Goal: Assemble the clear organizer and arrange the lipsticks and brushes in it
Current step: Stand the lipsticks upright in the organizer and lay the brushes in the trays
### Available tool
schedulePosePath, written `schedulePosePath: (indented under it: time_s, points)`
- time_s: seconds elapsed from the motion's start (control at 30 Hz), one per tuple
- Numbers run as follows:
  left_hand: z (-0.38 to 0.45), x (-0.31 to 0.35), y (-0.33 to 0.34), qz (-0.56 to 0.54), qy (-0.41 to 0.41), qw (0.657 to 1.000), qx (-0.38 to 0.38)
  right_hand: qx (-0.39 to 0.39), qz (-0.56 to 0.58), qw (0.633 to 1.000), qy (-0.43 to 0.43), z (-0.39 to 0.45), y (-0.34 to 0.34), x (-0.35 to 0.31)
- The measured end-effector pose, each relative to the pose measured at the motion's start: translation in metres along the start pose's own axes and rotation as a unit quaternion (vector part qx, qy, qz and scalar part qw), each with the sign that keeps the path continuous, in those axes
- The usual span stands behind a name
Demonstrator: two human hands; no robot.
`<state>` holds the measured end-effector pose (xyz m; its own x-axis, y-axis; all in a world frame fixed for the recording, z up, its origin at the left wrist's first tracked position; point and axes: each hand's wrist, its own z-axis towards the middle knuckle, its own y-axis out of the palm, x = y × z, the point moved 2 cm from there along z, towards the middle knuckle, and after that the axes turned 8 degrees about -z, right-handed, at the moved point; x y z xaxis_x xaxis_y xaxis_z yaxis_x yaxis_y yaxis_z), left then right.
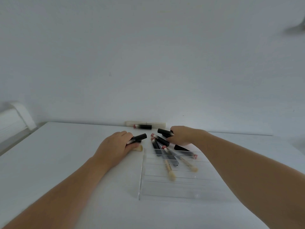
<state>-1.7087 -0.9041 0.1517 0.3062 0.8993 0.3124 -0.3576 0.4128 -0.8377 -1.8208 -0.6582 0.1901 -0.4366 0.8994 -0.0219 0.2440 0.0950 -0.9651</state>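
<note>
The clear organizer lies flat on the white counter, and everything else sits around it. Just beyond its far left corner, the left hand curls its fingers round a black lipstick whose free end points away toward the wall. White lettering runs along this tube, too small to read. A pale brush tip pokes out from under the same hand, just beside the organizer's left wall.

Past the organizer's far edge, the right hand grips another black lipstick, its fingers wrapped round the near end.

Between the two hands, several loose black lipsticks with pink ends lie in a fan, their near ends reaching over the organizer's far rim. Two cream-handled brushes lie slantwise across the organizer's ribbed dividers, bristle ends toward the person. One more dark tube with a pink end rests across the far right part of the organizer.

Farther beyond the organizer, against the wall, a single lipstick lies in front of a long cream strip.
</note>
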Motion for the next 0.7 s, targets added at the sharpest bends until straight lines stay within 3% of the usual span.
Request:
schedulePosePath:
  time_s: [0.27, 0.53, 0.7]
  points:
    - [0.006, 0.005, -0.002, 0.084, 0.047, 0.995, 0.036, -0.003, -0.004, 1.0, 0.0, -0.002, -0.001, 0.0]
    - [0.009, 0.0, -0.001, 0.072, 0.029, 0.996, 0.039, -0.003, 0.036, 0.999, 0.001, -0.012, -0.006, 0.006]
    - [0.007, 0.006, -0.004, 0.102, 0.076, 0.99, 0.06, -0.003, 0.056, 0.998, 0.003, -0.023, -0.006, 0.013]
